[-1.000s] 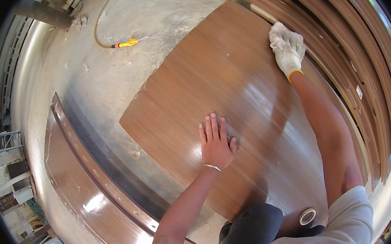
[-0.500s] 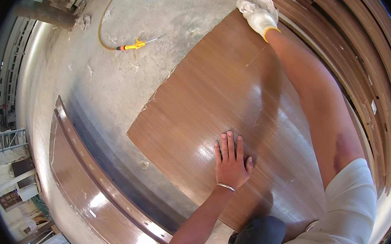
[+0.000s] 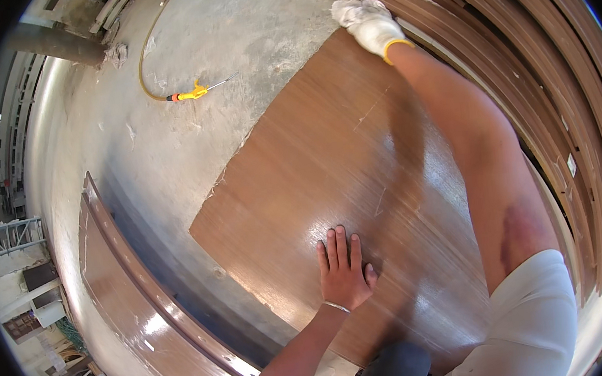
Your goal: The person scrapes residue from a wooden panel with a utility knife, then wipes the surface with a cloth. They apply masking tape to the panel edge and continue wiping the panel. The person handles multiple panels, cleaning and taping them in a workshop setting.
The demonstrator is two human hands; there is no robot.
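Note:
A large brown wood-grain panel (image 3: 292, 167) lies flat in front of me, with a ragged, peeling strip along its left edge. My left hand (image 3: 344, 277) is bare and rests palm down on the panel's near part, its fingers spread and a bracelet at the wrist. At the far end, my right hand (image 3: 377, 32), in a white knit glove with a yellow cuff, reaches to the panel's far corner. Its fingers are bunched on what looks like a white rag (image 3: 350, 12), pressed against the surface there. The glove hides part of the rag.
Long brown boards (image 3: 540, 59) are stacked along the right side. To the left, another brown panel with a raised rail (image 3: 142, 259) lies on the concrete floor (image 3: 229, 22). A yellow air blow gun (image 3: 191, 92) on a hose lies beyond the panel. A pillar (image 3: 52, 45) is at the far left.
The whole view has shifted a little, with the panel now lower and farther left. My gloved right hand has slid slightly toward the panel's far corner. My left hand stays flat in about the same spot.

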